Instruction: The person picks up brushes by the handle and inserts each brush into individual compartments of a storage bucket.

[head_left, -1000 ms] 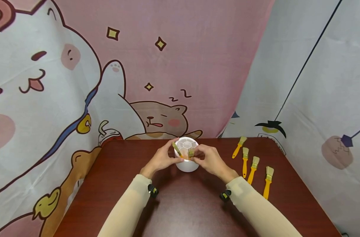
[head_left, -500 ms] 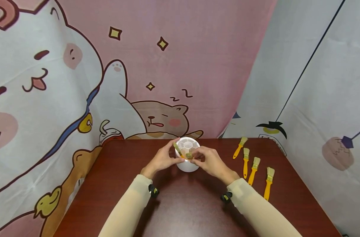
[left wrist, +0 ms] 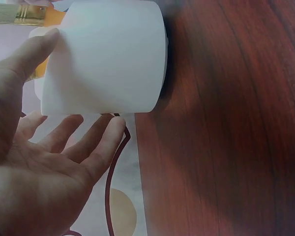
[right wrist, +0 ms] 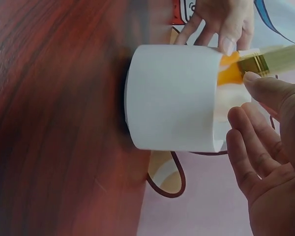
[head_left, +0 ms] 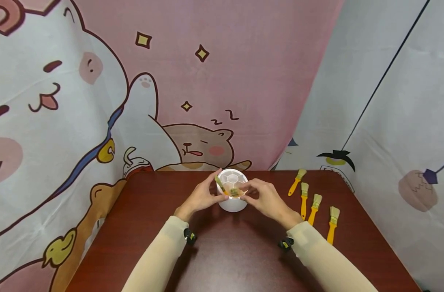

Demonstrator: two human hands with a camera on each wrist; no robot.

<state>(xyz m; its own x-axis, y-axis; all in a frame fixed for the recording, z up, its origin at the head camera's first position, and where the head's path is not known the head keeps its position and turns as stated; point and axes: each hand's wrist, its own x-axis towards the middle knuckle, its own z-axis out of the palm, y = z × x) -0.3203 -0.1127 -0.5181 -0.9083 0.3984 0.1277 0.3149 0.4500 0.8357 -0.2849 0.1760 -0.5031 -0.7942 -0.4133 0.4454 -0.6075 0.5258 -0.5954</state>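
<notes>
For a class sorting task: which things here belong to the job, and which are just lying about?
Job in hand:
white pot
two brushes in it
left hand
right hand
likely also the four loose brushes, since they match

Just about, seemingly only as setting:
patterned cloth
table

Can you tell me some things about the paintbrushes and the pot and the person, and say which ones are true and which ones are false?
1. Four paintbrushes lie on the table. True.
2. The person's left hand is touching the pot. True.
3. The pot is bright blue. False: it is white.
4. Inside, the pot is split into sections. True.
5. The brushes in the pot have their bristles pointing down. False: their bristles point up and the orange handles go down.
6. The sleeves are black. False: they are cream.
</notes>
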